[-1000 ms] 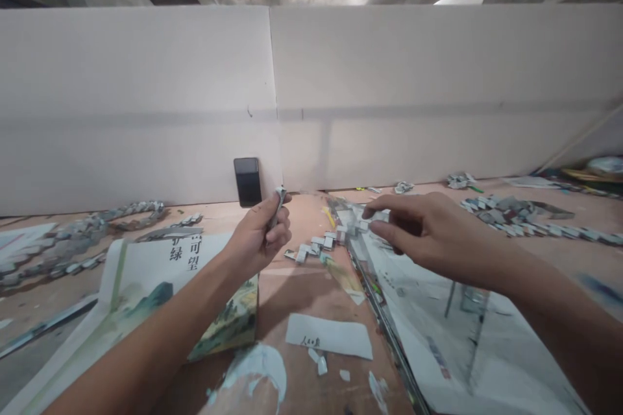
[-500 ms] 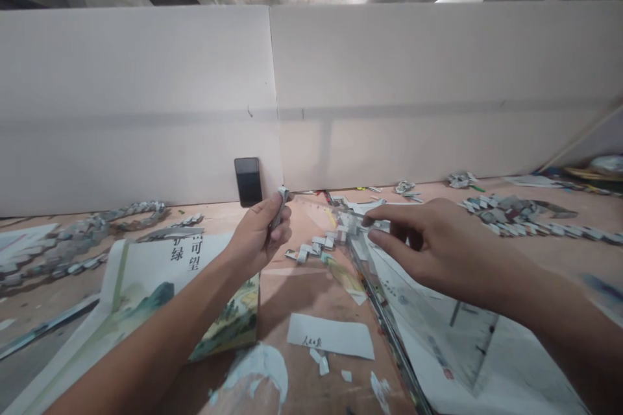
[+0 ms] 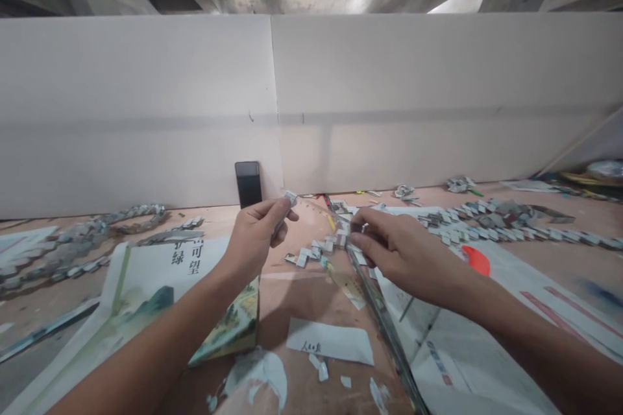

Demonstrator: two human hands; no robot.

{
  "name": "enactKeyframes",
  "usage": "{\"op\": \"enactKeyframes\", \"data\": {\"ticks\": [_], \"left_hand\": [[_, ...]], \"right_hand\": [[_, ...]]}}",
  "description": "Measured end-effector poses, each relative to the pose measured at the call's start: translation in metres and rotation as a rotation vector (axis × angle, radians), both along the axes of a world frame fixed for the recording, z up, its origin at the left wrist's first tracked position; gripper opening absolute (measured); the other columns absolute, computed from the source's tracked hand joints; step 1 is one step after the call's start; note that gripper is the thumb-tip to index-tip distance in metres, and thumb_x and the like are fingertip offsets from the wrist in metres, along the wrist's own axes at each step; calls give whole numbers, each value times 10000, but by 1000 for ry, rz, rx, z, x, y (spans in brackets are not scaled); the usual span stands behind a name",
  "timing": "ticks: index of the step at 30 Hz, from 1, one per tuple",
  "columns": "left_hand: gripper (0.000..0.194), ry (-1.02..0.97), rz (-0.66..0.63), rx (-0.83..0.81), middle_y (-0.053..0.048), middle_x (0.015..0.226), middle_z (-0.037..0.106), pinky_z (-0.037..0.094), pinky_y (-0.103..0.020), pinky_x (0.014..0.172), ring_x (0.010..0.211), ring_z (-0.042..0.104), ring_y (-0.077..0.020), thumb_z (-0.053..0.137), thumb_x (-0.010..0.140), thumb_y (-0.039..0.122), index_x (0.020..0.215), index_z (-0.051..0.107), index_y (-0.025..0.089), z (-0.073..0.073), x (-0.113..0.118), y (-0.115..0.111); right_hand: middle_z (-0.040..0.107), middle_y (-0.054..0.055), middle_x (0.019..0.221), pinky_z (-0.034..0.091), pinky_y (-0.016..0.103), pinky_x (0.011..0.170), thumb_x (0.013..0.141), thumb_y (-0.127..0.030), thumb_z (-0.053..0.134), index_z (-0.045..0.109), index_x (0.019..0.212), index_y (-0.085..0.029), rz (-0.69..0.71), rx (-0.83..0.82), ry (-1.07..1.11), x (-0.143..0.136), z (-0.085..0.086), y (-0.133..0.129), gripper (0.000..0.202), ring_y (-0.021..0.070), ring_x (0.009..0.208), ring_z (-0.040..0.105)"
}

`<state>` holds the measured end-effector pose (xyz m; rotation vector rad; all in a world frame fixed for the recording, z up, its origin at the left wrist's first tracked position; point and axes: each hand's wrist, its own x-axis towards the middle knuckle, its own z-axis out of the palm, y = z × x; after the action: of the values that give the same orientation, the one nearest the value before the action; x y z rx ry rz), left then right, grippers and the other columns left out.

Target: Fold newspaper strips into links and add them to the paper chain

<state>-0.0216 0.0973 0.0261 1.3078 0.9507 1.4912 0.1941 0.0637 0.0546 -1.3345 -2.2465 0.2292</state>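
Observation:
My left hand (image 3: 260, 227) is closed, pinching a small folded paper strip (image 3: 291, 197) whose tip pokes out above the thumb. Right of it, my right hand (image 3: 389, 243) is curled, its thumb and index finger at the upper right end of a zigzag folded-paper chain (image 3: 316, 248). The chain lies on the table between both hands, and my fingers partly hide that end. Beneath my right hand runs a long, narrow dark strip (image 3: 384, 321), beside a clear plastic ruler.
Longer folded-paper chains lie left (image 3: 82, 243) and right (image 3: 516, 217). A phone (image 3: 248, 183) leans against the white partition (image 3: 389, 78). A printed booklet (image 3: 146, 272) sits by my left arm. Paper scraps and a paper slip (image 3: 331, 340) are in front; sheets with a red shape (image 3: 476, 260) lie right.
My right hand has moved left and lower onto the chain's end, its fingers curling in. My left hand has turned slightly, so the strip's tip now shows its face.

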Motion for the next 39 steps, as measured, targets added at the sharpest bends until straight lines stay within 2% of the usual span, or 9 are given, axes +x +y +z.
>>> {"op": "enactKeyframes", "data": {"ticks": [3, 7, 11, 14, 18, 22, 26, 29, 39], "left_hand": [[317, -15, 45, 20, 20, 493, 476, 225, -195, 386, 420, 377, -55, 683, 749, 435, 620, 641, 148, 2, 2, -3], [295, -29, 77, 24, -1, 591, 557, 227, -191, 382, 430, 398, -49, 685, 747, 425, 651, 649, 148, 2, -8, 6], [225, -61, 302, 160, 4, 655, 596, 229, -198, 380, 415, 388, -48, 677, 752, 400, 739, 677, 176, 7, -28, 16], [217, 264, 415, 350, 15, 509, 536, 316, -211, 440, 442, 426, -85, 629, 799, 354, 702, 703, 176, 10, -28, 9], [136, 601, 284, 561, -17, 601, 646, 371, -229, 493, 485, 491, -111, 631, 792, 265, 747, 740, 197, 9, -15, -7], [140, 838, 135, 736, -31, 662, 677, 421, -237, 574, 560, 550, -122, 599, 824, 222, 841, 737, 202, 2, -9, -10], [129, 930, 80, 919, -17, 701, 687, 417, -214, 547, 578, 565, -102, 585, 837, 180, 872, 709, 188, -5, -5, -9], [110, 941, 82, 999, -13, 724, 696, 425, -201, 536, 595, 585, -93, 594, 826, 136, 868, 689, 170, -7, 1, -14], [121, 957, 137, 1030, -6, 756, 709, 457, -216, 557, 618, 618, -106, 624, 806, 126, 904, 666, 183, -7, 5, -21]], "right_hand": [[583, -11, 581, 332, 249, 485, 881, -294, 451, 524, 783, -217, 14, -60, 111, -4, -1, 0, 145, 124, 483, 505], [583, -16, 578, 364, 240, 474, 876, -311, 467, 514, 791, -220, 52, -171, 192, 3, -1, 7, 134, 122, 483, 532], [565, -15, 556, 378, 239, 427, 893, -359, 426, 483, 837, -218, 48, -390, 306, 15, -14, 30, 162, 133, 455, 529], [611, 26, 635, 396, 258, 481, 848, -292, 482, 541, 779, -194, 72, -401, 119, 10, -42, 45, 133, 145, 522, 550], [650, 54, 689, 391, 281, 542, 781, -211, 551, 620, 736, -185, 134, -242, -71, -6, -71, 47, 86, 176, 617, 569], [681, 72, 930, 466, 299, 697, 811, -311, 621, 629, 1010, -197, 156, 83, 230, -10, -52, 33, 230, 183, 798, 620], [700, 45, 836, 484, 282, 708, 804, -266, 667, 654, 920, -189, 324, 314, 381, -10, -25, 18, 140, 155, 758, 631], [700, 28, 759, 481, 260, 668, 813, -204, 656, 666, 841, -178, 358, 333, 390, -10, -21, 13, 40, 131, 687, 624], [672, 16, 766, 458, 241, 640, 811, -178, 646, 649, 848, -170, 350, 272, 386, -10, -25, 11, 37, 108, 669, 581]]}}
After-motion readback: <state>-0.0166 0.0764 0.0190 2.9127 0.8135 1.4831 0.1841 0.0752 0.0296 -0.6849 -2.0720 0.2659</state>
